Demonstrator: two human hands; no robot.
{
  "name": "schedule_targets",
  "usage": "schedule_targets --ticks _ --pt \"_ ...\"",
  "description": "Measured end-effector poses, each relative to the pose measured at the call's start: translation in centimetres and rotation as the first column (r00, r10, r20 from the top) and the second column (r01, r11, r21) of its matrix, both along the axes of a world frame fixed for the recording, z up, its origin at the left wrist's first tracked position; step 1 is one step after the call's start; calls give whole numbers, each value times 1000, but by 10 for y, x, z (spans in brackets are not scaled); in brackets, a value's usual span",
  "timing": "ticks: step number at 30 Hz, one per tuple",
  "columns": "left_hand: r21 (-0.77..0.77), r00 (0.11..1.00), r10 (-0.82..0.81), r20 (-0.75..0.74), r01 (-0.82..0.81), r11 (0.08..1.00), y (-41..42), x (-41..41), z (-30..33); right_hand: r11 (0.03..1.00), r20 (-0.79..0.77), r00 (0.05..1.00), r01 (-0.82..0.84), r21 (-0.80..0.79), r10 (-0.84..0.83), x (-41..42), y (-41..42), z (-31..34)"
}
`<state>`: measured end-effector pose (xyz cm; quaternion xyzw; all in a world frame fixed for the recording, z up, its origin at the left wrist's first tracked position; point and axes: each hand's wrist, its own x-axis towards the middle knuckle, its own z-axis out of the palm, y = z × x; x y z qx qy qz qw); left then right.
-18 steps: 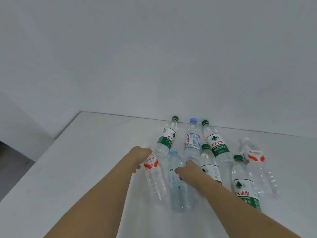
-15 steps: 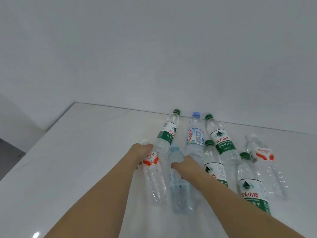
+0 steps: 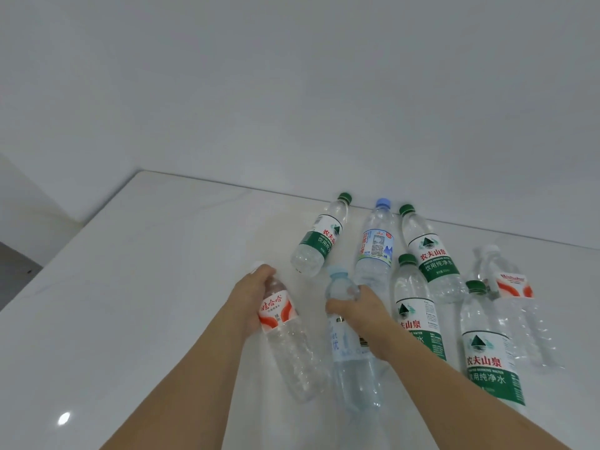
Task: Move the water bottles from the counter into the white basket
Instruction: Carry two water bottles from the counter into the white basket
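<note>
Water bottles, seven clear plastic ones, stand grouped on the glossy white surface [image 3: 136, 287], close to the plain white wall [image 3: 292, 92] behind it. I see both of my hands reaching into the near-left part of the group.

My left hand [image 3: 248, 298] is wrapped around the upper body of the clear ribbed bottle with the red-and-white label [image 3: 284, 332], fingers closed over its shoulder just below the white cap. This bottle is the leftmost of the near row.

My right hand [image 3: 358, 308] is clamped around the neck and shoulder of the clear bottle with the pale blue cap and light blue label [image 3: 352, 362], which stands just beside the first one, on its right. I cannot tell whether either bottle is lifted clear of the surface.

Remaining bottles:
- green-capped bottle with green-and-white label at far left [image 3: 319, 241], leaning toward the left;
- blue-capped bottle with a white-and-blue printed label [image 3: 375, 245], in the middle of the far row;
- green-capped bottle at far right of the far row [image 3: 428, 251];
- green-capped bottle in the middle [image 3: 414, 306], just right of my right forearm;
- green-capped bottle nearest on the right [image 3: 490, 352];
- clear ribbed bottle with red-and-white label at the right edge [image 3: 516, 303].

A bright light reflection [image 3: 64, 418] sits on the near-left surface.
</note>
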<state>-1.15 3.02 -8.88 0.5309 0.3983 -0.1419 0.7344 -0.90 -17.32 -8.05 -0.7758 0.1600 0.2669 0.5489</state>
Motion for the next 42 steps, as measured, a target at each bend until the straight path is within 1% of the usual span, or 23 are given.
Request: schedule_targets --ticks 2,4,7,9,13,17,20,22,24,29,31,35,39,42 --pt "13 997 75 22 -76 997 7 -17 12 998 33 999 7 64 -9 -9 -4 14" --pt "85 992 84 93 -92 992 8 -33 31 992 124 991 34 125 -50 -17 -5 33" --pt "270 969 -35 245 -33 962 3 -53 76 976 264 953 98 197 -149 -26 -1 75" --pt "382 937 -86 340 -54 923 3 -65 117 963 340 924 93 253 -178 -30 7 113" --pt "477 858 -54 510 -230 848 10 -99 229 970 495 864 -37 239 -89 -50 25 211" --pt "558 777 -79 625 -374 741 21 -146 345 950 577 814 -126 287 -67 -80 41 307" --pt "562 721 -78 688 -461 687 35 -186 416 929 623 781 -190 318 -54 -107 60 372" --pt "558 687 -73 723 -518 649 47 -213 448 910 658 752 -243 336 -43 -125 76 406" --pt "543 659 -46 751 -577 610 61 -241 470 892 699 715 -313 325 -4 -146 97 433" --pt "541 636 38 771 -686 487 114 -320 499 834 748 651 -478 274 127 -203 168 474" --pt "528 622 87 778 -722 447 141 -357 508 796 758 629 -543 267 174 -227 201 480" --pt "510 582 182 792 -796 327 190 -432 516 711 747 611 -646 277 263 -280 266 488" --pt "527 568 233 790 -822 216 229 -491 520 618 765 547 -743 257 339 -328 323 502" --pt "517 545 246 802 -838 173 251 -520 527 553 772 517 -790 265 369 -354 356 513"
